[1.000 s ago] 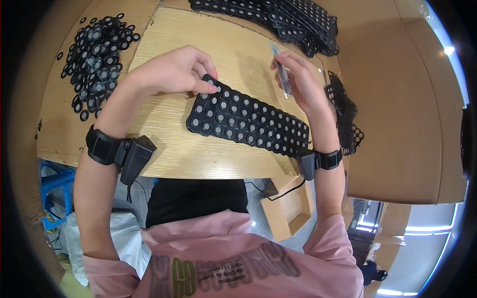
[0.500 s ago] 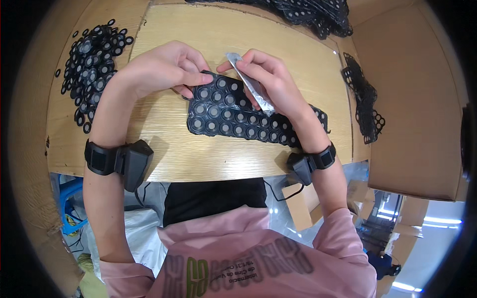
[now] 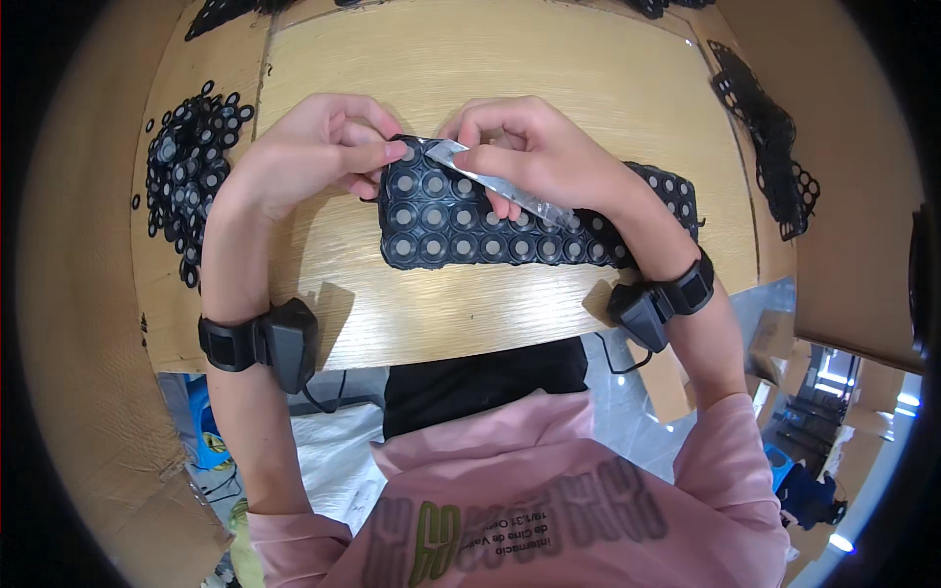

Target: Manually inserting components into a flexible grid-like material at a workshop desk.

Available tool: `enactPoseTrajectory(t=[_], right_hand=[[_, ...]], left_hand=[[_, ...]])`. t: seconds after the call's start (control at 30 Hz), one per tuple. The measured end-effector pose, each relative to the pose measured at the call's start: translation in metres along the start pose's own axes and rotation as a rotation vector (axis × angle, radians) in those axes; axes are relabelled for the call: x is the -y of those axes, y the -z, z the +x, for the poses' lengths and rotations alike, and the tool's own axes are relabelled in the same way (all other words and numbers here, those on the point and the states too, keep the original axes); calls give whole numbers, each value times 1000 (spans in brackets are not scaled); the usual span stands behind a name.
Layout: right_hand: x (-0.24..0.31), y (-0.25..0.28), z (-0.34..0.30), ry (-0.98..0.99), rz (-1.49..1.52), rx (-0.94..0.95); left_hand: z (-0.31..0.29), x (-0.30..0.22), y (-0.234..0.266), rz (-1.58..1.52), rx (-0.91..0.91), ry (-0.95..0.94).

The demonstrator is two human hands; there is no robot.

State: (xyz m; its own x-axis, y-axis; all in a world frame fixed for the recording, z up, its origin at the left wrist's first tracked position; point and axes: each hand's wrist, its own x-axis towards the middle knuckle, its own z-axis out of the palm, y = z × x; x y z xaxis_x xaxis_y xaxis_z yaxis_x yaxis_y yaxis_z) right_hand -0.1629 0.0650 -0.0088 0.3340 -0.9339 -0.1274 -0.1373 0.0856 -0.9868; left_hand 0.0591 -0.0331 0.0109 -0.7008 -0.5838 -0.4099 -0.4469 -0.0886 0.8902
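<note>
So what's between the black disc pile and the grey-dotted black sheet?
In the head view: the left hand and forearm, with yellowish tabletop showing beside them.

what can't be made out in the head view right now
Head view:
- Some cells of the black sheet: hidden by the right hand and forearm.
- Left hand: some fingertips hidden behind its own thumb and the sheet's corner.
- Black pieces at top left: cut off by the upper edge.
- Lower rings in the pile: covered by others.
</note>
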Motion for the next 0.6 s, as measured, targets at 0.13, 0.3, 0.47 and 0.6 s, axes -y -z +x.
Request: enactPoseTrajectory(t=[0.13, 0.3, 0.47, 0.6], right_hand=[[-2, -1, -1, 24, -16, -12], [-2, -2, 0, 24, -58, -30], [-2, -2, -1, 8, -131, -36], [-4, -4, -1, 11, -217, -54]], left_hand=[[-1, -3, -1, -35, 28, 1], [-1, -4, -3, -52, 15, 13], [-2, 2, -10, -50, -22, -60], [-3, 5, -17, 45, -127, -103]])
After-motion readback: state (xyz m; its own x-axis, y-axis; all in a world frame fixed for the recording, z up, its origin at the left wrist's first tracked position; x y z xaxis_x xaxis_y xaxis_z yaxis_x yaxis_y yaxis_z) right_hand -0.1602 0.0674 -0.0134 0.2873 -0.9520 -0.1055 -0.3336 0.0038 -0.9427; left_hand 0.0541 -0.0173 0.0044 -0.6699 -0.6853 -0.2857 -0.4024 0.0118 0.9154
